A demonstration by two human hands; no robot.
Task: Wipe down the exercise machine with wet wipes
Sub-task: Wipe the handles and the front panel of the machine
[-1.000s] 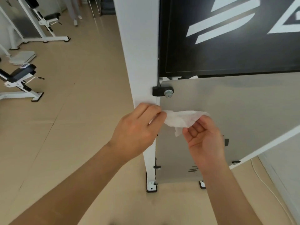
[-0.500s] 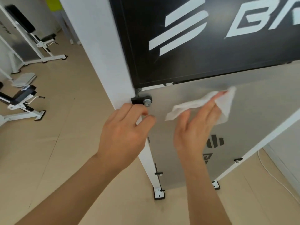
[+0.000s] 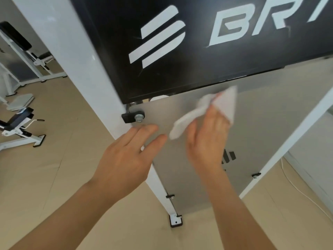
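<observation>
- right hand (image 3: 207,141): fingers flat, pressing wet wipe (image 3: 227,101) onto the machine's grey panel (image 3: 270,134), just under black logo panel (image 3: 198,73)
- left hand (image 3: 126,159): fingers straight, holding nothing, beside white post (image 3: 72,60)

A gym is shown. A large machine (image 3: 77,69) with white posts and a black logo panel (image 3: 198,73) is seen up close. At the left, an incline bench (image 3: 16,37) and a low bench (image 3: 19,121), both black-padded on white frames, are set on a beige tiled floor (image 3: 63,168).
</observation>
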